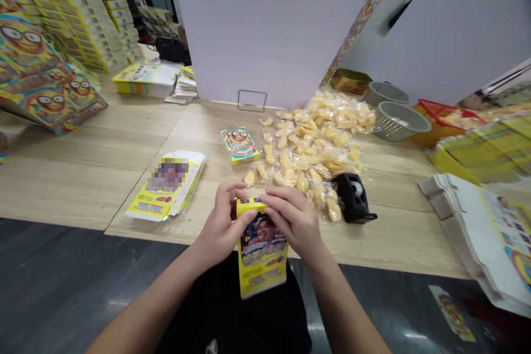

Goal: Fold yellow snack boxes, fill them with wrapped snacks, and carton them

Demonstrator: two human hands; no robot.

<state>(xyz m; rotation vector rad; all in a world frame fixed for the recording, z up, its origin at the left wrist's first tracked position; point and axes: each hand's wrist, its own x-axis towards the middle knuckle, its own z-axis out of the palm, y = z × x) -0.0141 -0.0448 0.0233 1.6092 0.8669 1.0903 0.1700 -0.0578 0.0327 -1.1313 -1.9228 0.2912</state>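
Observation:
My left hand and my right hand grip the top end of a yellow printed cardboard box, holding it upright over the table's front edge. Its top flaps sit under my fingers. Just beyond my right hand lies a heap of small plastic-wrapped yellow pieces, and one piece touches near my left fingers. A closed, colourful box with a cartoon face lies left of the heap. A low stack of flat yellow box blanks lies further left.
A black tape dispenser stands right of the heap. Grey plastic baskets and a red crate stand at the back right. Flattened cartons lie at the right edge. Stacked boxes rise at the far left, behind a pale partition.

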